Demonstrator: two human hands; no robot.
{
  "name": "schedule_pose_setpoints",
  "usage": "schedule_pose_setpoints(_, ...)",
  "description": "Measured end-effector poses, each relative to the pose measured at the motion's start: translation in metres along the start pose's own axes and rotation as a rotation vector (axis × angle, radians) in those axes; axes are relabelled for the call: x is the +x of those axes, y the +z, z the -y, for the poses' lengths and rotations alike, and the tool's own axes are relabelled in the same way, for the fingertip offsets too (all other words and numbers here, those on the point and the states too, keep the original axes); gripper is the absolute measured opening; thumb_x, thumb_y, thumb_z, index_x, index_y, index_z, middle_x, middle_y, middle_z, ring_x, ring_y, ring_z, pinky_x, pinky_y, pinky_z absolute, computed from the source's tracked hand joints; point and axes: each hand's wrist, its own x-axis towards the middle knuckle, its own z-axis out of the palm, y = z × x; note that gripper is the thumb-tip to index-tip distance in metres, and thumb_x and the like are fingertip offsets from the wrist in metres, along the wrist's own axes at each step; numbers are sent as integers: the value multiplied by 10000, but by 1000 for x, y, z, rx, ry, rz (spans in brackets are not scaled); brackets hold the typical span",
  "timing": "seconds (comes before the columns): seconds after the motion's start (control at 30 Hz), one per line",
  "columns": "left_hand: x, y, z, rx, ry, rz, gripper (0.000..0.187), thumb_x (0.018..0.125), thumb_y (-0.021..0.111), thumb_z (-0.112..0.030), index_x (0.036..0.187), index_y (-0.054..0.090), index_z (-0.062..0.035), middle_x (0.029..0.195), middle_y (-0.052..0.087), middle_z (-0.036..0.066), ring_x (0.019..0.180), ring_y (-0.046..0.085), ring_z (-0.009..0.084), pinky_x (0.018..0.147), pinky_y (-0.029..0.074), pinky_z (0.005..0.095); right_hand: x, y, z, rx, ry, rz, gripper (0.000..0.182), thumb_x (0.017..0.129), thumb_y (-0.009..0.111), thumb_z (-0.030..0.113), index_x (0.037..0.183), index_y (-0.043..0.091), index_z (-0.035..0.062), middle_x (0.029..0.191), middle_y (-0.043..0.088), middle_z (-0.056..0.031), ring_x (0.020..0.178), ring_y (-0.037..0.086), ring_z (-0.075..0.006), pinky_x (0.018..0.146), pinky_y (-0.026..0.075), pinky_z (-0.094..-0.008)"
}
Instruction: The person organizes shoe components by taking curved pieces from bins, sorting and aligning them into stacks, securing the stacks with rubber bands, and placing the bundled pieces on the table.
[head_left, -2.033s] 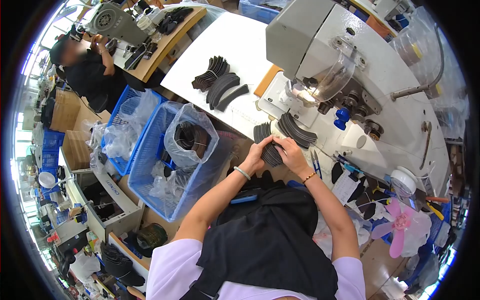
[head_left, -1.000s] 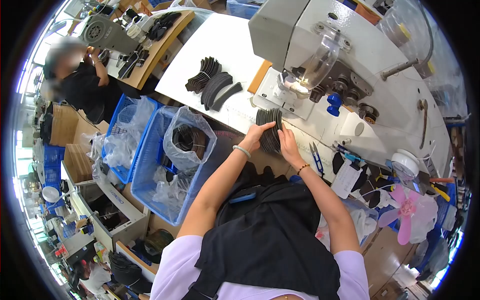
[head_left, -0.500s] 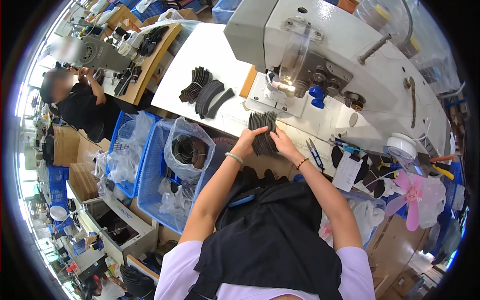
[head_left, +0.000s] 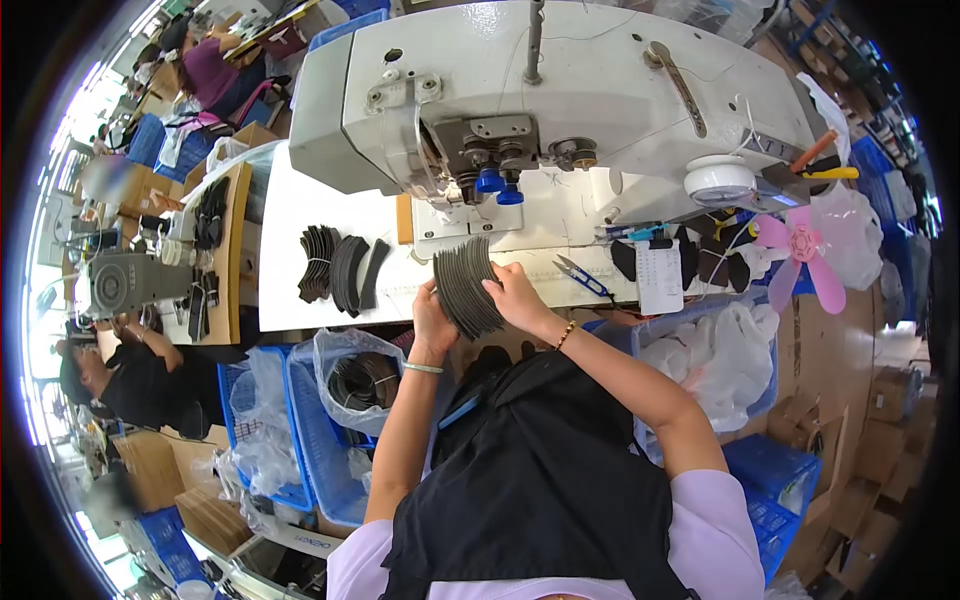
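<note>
A stack of dark curved pieces (head_left: pixel 467 287) is held between both hands, in front of the sewing machine (head_left: pixel 580 80). My left hand (head_left: pixel 433 318) grips the stack's left and lower side. The stack's right edge is held by my right hand (head_left: pixel 515 296), its thumb on the pieces. More dark curved pieces (head_left: pixel 346 273) lie in bundles on the white table (head_left: pixel 283 220), left of the hands. Blue-handled snips (head_left: pixel 583 277) rest on the table to the right.
Below the table's edge, a plastic bag (head_left: pixel 360 382) of dark pieces sits in a blue basket (head_left: pixel 320 455). A pink fan (head_left: pixel 803 245), white thread spool (head_left: pixel 720 180) and paper sheet (head_left: pixel 659 275) are at the right. A co-worker (head_left: pixel 150 385) sits at the left.
The camera view has turned and shifted. The held stack is fanned wider and more of its edges show. My left hand has moved lower on its side.
</note>
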Motion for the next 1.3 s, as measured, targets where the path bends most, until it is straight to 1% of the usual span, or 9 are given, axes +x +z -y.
schedule_pose_setpoints(0.5, -7, -4, -14, -53, -178, 183, 543, 940, 353, -470, 1274, 478, -61, 1244, 541, 120, 1105, 545, 258, 974, 420, 398, -5, 45, 24, 32, -35, -411, 282, 797, 635, 103, 772, 372, 5, 796, 443, -165, 720, 435, -314, 648, 362, -409)
schedule_pose_setpoints(0.57, -7, -3, -14, -38, -164, 178, 544, 937, 355, -470, 1261, 487, -54, 1232, 550, 118, 1096, 550, 262, 966, 426, 398, -11, 43, 36, -130, -12, -389, 293, 794, 625, 142, 932, 429, -27, 872, 463, -206, 833, 470, -344, 722, 391, -426)
schedule_pose_setpoints(0.77, -1, 0, -9, 67, -287, 264, 591, 927, 325, -502, 1288, 450, -51, 1250, 525, 146, 1109, 534, 296, 965, 428, 419, -51, 13, 79, -624, 95, -457, 294, 784, 643, 297, 843, 508, 42, 907, 494, -124, 896, 482, -269, 729, 377, -426)
schedule_pose_setpoints(0.9, 3, 17, 0, 81, -393, 128, 617, 924, 295, -511, 1275, 452, -29, 1165, 566, 167, 1033, 563, 306, 895, 466, 423, -97, -23, 81, -212, 150, -602, 276, 821, 611, 318, 791, 521, 59, 837, 511, -116, 790, 523, -292, 694, 415, -401)
schedule_pose_setpoints(0.93, 4, 24, -2, 213, -572, 587, 724, 885, 270, -600, 1260, 455, -9, 1060, 589, 201, 947, 573, 327, 805, 490, 422, -112, -30, 66, -208, 189, -720, 243, 845, 585, 281, 778, 515, 58, 826, 516, -132, 756, 540, -317, 683, 437, -399)
schedule_pose_setpoints(1.03, -12, 54, -9, 492, -653, 588, 825, 854, 270, -669, 1245, 450, 35, 1030, 587, 234, 823, 582, 340, 772, 489, 398, -168, -68, -15, -131, 416, -942, 168, 845, 527, 182, 807, 527, 19, 843, 542, -203, 801, 552, -377, 685, 450, -434)
schedule_pose_setpoints(1.1, -50, 100, -4, 707, -714, 233, 765, 870, 333, -628, 1214, 470, 41, 968, 597, 207, 823, 588, 317, 768, 488, 398, -204, -86, -124, -97, 505, -1040, 141, 819, 508, 109, 822, 559, -22, 800, 579, -225, 796, 574, -362, 717, 461, -414)
schedule_pose_setpoints(1.23, -70, 138, 23, 2184, -872, 859, 631, 870, 468, -470, 1266, 439, 21, 1154, 555, 213, 1041, 561, 313, 875, 434, 406, -208, -121, -298, 259, 637, -1266, 175, 819, 473, 47, 903, 608, -24, 848, 632, -196, 792, 630, -304, 694, 480, -375)
schedule_pose_setpoints(1.3, -90, 167, 76, 2439, -732, 1206, 599, 898, 431, -429, 1327, 379, -15, 1238, 515, 213, 1126, 522, 302, 882, 416, 421, -180, -141, -366, 409, 590, -1349, 239, 846, 447, 50, 1008, 614, -5, 891, 649, -172, 825, 637, -292, 721, 484, -363)
